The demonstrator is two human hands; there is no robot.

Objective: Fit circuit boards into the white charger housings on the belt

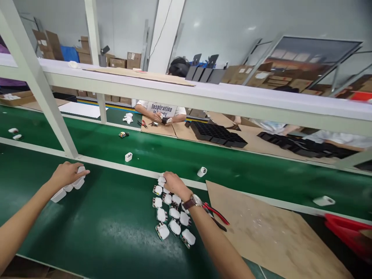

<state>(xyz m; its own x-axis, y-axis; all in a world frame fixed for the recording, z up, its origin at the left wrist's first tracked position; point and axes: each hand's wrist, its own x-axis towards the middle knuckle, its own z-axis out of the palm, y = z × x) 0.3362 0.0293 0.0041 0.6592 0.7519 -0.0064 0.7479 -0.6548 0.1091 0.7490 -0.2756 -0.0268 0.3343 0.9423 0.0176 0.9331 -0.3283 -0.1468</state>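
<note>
My left hand (67, 174) is over a short row of white plastic housings (59, 196) on the green bench at left. Its thumb and index finger are on either side of the farthest housing. My right hand (175, 183), with a watch on the wrist, reaches the far end of a cluster of small circuit boards with white caps (162, 231). The fingertips close on a white-capped circuit board (161, 180) there; the hand partly hides them. Red-and-black-handled pliers (216, 215) lie beside my right forearm, which covers part of them.
Beyond a pale rail, white housings (128, 156) and a small board (123, 134) sit on a green conveyor. Cardboard (250, 221) and a red bin (345, 232) are at right. A frame post (55, 100) rises at left. Opposite, a co-worker's hands (162, 118) hold a dark part near black trays (217, 133).
</note>
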